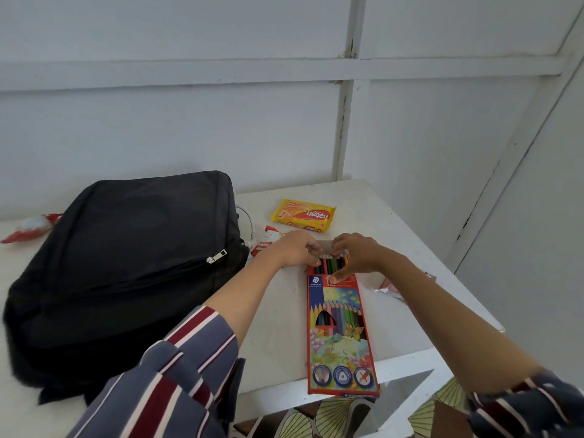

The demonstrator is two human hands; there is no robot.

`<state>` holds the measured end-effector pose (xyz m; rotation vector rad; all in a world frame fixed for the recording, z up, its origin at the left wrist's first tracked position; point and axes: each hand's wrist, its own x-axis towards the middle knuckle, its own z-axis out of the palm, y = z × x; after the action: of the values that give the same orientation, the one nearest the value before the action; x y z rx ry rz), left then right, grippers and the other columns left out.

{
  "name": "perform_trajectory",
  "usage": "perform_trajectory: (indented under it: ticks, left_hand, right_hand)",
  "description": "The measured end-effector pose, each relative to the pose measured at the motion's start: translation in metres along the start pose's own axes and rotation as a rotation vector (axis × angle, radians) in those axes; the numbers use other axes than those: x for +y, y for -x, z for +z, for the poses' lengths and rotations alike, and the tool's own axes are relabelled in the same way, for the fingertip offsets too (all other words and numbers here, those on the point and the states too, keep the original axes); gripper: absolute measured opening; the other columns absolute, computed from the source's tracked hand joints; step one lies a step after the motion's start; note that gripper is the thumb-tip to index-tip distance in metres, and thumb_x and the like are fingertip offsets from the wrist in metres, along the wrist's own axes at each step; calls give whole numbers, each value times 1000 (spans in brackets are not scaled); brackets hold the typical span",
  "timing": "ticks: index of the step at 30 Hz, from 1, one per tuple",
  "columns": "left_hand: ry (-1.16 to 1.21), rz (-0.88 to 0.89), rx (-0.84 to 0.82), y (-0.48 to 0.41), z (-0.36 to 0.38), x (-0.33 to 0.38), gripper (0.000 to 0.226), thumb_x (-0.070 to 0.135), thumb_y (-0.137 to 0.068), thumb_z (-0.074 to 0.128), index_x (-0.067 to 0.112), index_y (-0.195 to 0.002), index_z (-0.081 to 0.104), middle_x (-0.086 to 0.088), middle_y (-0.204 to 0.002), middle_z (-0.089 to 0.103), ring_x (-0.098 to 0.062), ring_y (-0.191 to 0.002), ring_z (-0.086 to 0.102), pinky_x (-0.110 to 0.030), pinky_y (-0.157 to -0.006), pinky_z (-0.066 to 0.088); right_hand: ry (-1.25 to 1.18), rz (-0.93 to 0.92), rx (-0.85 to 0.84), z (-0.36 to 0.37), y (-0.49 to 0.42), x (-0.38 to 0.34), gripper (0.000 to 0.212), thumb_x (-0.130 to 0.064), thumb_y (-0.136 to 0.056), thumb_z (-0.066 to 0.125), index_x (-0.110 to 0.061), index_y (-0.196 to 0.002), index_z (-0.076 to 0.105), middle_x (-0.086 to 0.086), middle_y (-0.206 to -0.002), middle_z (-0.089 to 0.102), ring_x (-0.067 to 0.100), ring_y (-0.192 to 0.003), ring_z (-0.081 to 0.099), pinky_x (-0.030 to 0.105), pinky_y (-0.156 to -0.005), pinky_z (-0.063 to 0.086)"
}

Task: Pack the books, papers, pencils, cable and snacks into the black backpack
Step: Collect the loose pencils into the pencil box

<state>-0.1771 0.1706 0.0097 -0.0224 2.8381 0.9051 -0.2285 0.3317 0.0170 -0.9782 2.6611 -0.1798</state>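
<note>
We've got the white tabletop (278, 314) w/ the big black fabric backpack (126, 263) lying flat on its left half, main zip looks shut, silver puller on top. Just right of the bag lies the long red cardboard box of colour pencils (339, 330), long axis running from the near table edge away from us, near end slightly overhanging the edge, far end open w/ pencil tips showing. Both hands meet at that far end: our left hand (295, 248) has fingers curled at the box's left corner, our right hand (354, 254) pinches the box mouth, thumb on the printed face, prob. tucking pencils in or closing the flap; exact finger contact on the left we can't tell. So the box is equally near both hands, and the bag sits to the left, left arm nearer it. The bag needs opening before the box goes in, we'd judge. Beyond the hands: a yellow wafer snack pack (303, 215), a small red-and-white snack sachet (267, 240), a white cable (248, 221) tucked against the bag's right side. Far left, another red-white snack wrapper (30, 227). Right of our right forearm, a crumpled pinkish wrapper (390, 287), partly hidden.
</note>
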Motion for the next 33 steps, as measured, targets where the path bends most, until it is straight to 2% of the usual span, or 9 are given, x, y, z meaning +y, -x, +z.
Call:
perform_trajectory:
  ticks: [3, 9, 14, 17, 21, 29, 33]
  left_hand:
    - [-21, 24, 67, 7, -12, 3, 40, 21, -89, 61, 9, -127, 56, -6, -133, 54, -21, -121, 50, -22, -90, 34]
    - [-131, -11, 276, 39, -60, -8, 40, 20, -91, 57, 12, -131, 53, -6, -140, 48, -22, -129, 42, -29, -105, 30]
    - [-184, -94, 425, 90, -103, -41, 40, 23, -92, 55, 14, -131, 52, -4, -140, 47, -21, -128, 43, -34, -106, 35]
    - [-225, -129, 484, 130, -127, -65, 37, 22, -93, 53, 12, -128, 55, -7, -136, 51, -24, -125, 46, -36, -104, 37]
    - [-255, -207, 561, 187, -156, -110, 40, 24, -93, 54, 15, -132, 51, -5, -140, 48, -21, -129, 42, -36, -108, 33]
    - [-208, -438, 623, 320, -197, -224, 39, 21, -88, 60, 12, -125, 58, -7, -132, 55, -24, -121, 49, -35, -101, 38]
    - [-186, -543, 622, 376, -209, -281, 39, 21, -90, 58, 13, -128, 55, -5, -138, 50, -21, -127, 44, -34, -106, 34]
  right_hand:
    - [-101, 25, -57, -12, 0, -4, 60, -35, -86, 63, -10, -137, 43, 8, -141, 43, 23, -128, 41, 32, -103, 33]
    - [-77, -88, 158, -45, -18, -49, 46, -28, -95, 51, -14, -138, 44, 7, -145, 41, 23, -133, 35, 32, -107, 26]
    - [-93, -296, 266, -56, -28, -126, 43, -23, -96, 48, -12, -138, 43, 6, -146, 40, 21, -134, 35, 30, -108, 25]
    - [-88, -395, 255, -52, -36, -180, 44, -22, -96, 48, -12, -138, 43, 6, -145, 41, 22, -133, 36, 31, -108, 26]
    - [-115, -472, 225, -38, -45, -254, 47, -24, -95, 52, -12, -139, 42, 5, -147, 39, 20, -136, 34, 30, -109, 25]
    - [-118, -611, 149, 3, -59, -415, 46, -25, -95, 51, -14, -139, 43, 4, -145, 41, 21, -133, 37, 30, -107, 27]
    - [-125, -637, 97, 31, -75, -481, 45, -25, -95, 50, -14, -138, 44, 3, -147, 39, 20, -134, 36, 29, -108, 26]
